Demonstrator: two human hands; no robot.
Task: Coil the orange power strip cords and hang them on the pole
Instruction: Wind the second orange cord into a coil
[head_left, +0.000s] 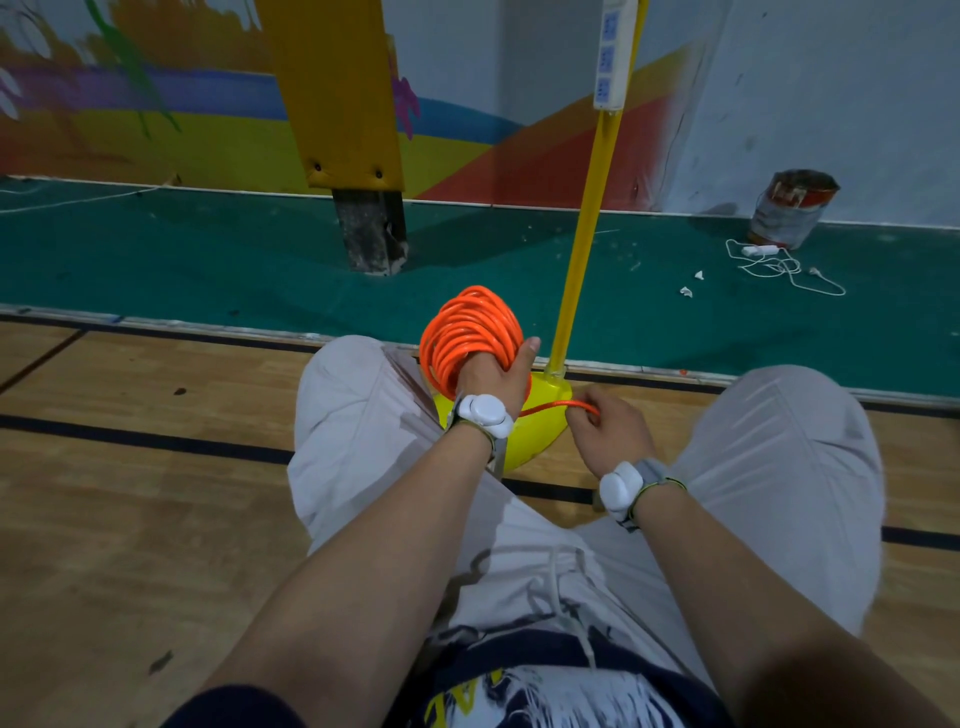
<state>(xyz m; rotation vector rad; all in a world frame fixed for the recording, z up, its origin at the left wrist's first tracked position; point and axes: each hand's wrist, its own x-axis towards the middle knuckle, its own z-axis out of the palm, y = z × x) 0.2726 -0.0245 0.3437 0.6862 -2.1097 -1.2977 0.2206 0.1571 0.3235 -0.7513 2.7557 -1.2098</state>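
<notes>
Floor (130, 467): wood boards meeting a green strip along the painted wall; open room to the left of the knees.
Padded post (337, 93): yellow, stands well left of the pole and out of the way.
Pole (587, 228): yellow, thin, leaning slightly; a white power strip (613, 52) hangs near its top.
Base (540, 431): yellow, directly under both hands, crowded in by the knees on each side.
Coil (467, 332): orange cord in many loops, held just left of the pole; likely light, springy and smooth, so the loops may slide apart unless clasped across the whole bundle.
Left hand (493, 379): grips the coil, thumb up along its side.
Right hand (608, 436): pinches the loose end (550, 407), which runs taut to the coil.
Paint can (792, 208): far right by the wall, a white cable (779, 265) beside it.
</notes>
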